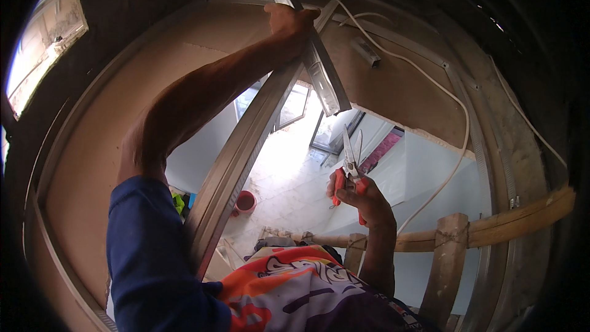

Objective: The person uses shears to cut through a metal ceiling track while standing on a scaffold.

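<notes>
My left hand (291, 24) is raised high, its fingers wrapped round a short metal profile (326, 80) that slants down to the right. The profile's lower end hangs in the air above the opening, and it crosses in front of a longer metal profile (246, 138) running diagonally through the view. Lower and to the right, my right hand (369, 200) grips a pair of tin snips (351, 172) by its red handles. The blades point up and stand apart, with nothing seen between them. A gap separates them from the short profile's lower end.
Brown boards (393, 80) surround the opening. A white cable (464, 107) loops down the right side. Wooden poles (455, 240) tied together stand at lower right. Far below, a red bucket (246, 201) rests on the bright floor (289, 190). A short metal offcut (365, 52) lies at upper right.
</notes>
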{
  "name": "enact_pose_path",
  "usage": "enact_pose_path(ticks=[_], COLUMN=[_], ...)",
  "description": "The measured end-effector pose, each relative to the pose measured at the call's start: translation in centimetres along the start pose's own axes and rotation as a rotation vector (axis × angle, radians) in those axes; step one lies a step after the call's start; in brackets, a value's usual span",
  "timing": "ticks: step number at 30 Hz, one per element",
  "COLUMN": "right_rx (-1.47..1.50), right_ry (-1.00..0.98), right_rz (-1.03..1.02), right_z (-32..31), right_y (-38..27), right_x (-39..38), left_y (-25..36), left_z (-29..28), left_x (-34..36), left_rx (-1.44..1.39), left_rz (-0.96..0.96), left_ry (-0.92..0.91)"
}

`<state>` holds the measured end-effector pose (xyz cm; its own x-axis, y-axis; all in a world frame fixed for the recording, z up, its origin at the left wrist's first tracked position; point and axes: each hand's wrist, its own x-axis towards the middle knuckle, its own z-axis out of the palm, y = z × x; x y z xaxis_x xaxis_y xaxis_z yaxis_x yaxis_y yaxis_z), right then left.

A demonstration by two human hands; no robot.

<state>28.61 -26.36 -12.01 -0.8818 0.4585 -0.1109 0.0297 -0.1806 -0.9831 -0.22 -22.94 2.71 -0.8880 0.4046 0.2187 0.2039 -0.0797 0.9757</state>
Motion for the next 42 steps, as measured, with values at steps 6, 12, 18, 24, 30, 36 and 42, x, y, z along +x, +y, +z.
enact_pose_path(ticks=[6, 12, 18, 24, 30, 36, 42], right_rx=[-0.119, -0.271, -0.541, -0.584, -0.606, -0.808, -0.763], right_ry=[0.053, 0.089, 0.233, 0.226, 0.238, 0.407, 0.433], right_rz=[-0.002, -0.074, -0.185, -0.191, -0.245, -0.287, -0.295], right_z=[1.3, 1.5, 1.9, 2.6, 3.6, 5.1, 5.6], right_y=[-0.9, -0.4, 0.1, -0.3, -0.2, -0.7, 0.1], right_x=[-0.8, -0.3, 0.4, 0.8, 2.1, 3.3, 5.0], left_y=[-0.6, 0.7, 0.9, 0.5, 1.3, 1.1, 1.2], left_z=[-0.2, 0.8, 1.4, 1.5, 1.1, 1.7, 1.3], left_x=[0.2, -1.0, -1.9, -1.7, -2.6, -2.3, -2.3], left_rx=[0.056, 0.111, 0.202, 0.232, 0.335, 0.341, 0.322], left_rz=[0.258, 0.284, 0.284, 0.281, 0.252, 0.33, 0.377], left_ry=[0.005, -0.06, -0.053, -0.07, -0.004, -0.074, -0.053])
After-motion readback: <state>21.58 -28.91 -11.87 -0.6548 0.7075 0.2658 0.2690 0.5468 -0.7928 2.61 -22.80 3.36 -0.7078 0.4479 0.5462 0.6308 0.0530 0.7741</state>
